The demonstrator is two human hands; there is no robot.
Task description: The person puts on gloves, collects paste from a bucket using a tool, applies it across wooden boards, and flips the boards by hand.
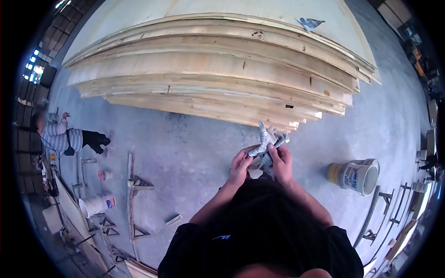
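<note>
Both hands are in front of my body, close together, gripping a crumpled pale work glove point(263, 138) with grey stripes. My left hand point(240, 165) is closed on its left edge, fingers curled. On the other side my right hand point(282, 164) pinches the fabric with the thumb on top. Glove fingers stick up and outward past my fingertips. Whether it is one glove or a pair bunched together I cannot make out. Just beyond the glove stands a tall stack of wooden boards point(208, 65), its near edges uneven.
A dark-and-white scrap point(310, 23) lies on the stack. Buckets point(360, 178) stand to the right, another white bucket point(95, 206) to the left. Metal frames point(131, 199) and a small block point(173, 219) are on the floor. A person point(65, 135) in a striped top is at far left.
</note>
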